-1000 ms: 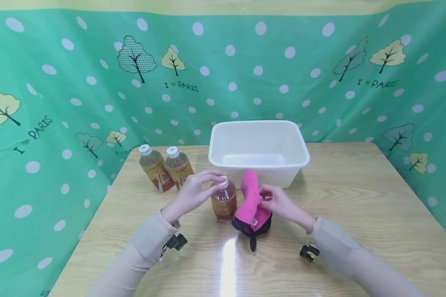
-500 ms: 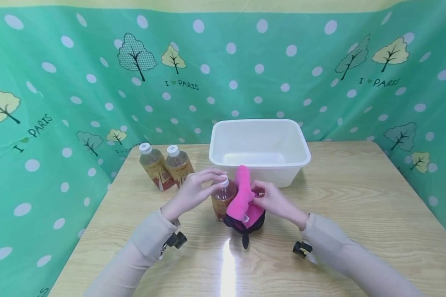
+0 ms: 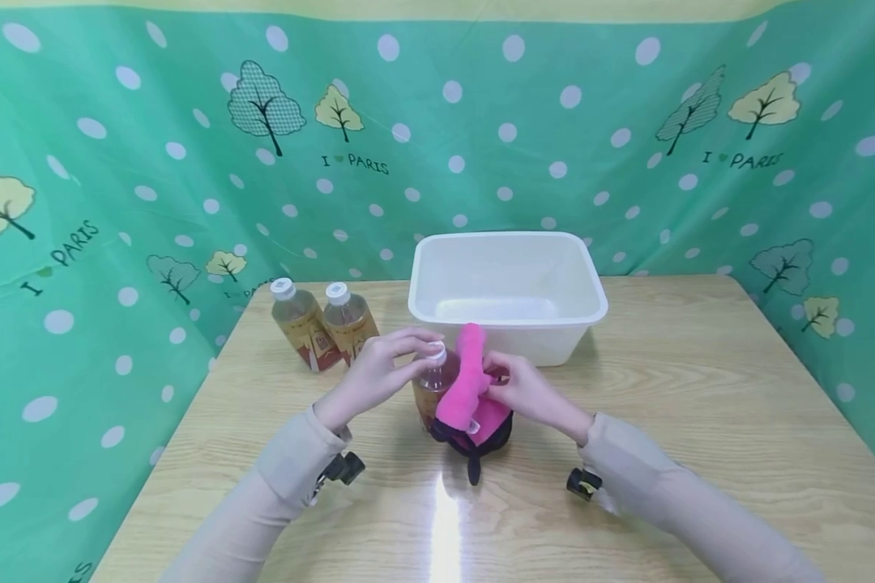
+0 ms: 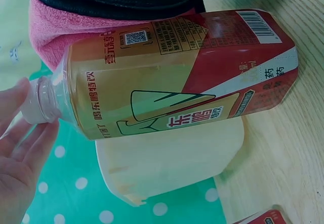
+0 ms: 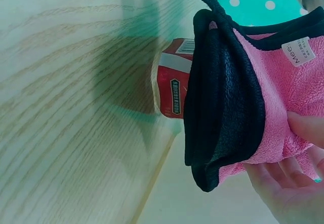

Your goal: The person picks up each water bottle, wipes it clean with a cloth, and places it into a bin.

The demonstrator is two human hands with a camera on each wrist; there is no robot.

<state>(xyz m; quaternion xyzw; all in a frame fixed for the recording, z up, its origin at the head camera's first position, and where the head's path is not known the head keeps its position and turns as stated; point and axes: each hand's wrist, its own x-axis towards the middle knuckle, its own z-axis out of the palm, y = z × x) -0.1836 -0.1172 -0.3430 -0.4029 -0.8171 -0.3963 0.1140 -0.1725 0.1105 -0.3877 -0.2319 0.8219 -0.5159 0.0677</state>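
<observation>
A drink bottle with a white cap and a red-and-gold label stands on the table. My left hand pinches its cap between thumb and fingers; the left wrist view has the bottle at close range. My right hand pinches a folded pink towel with black edging and a black hanging loop. The towel overlaps the bottle's right side in the head view. Close up in the right wrist view, a white tag shows on the towel, which hides most of the bottle behind it.
A white plastic bin stands just behind the bottle and towel, with nothing visible inside. Two similar bottles stand close together at the back left. A green dotted curtain hangs along the table's back and sides.
The right hand has moved left with the towel, which now covers more of the bottle's right side. The left hand has stayed on the cap.
</observation>
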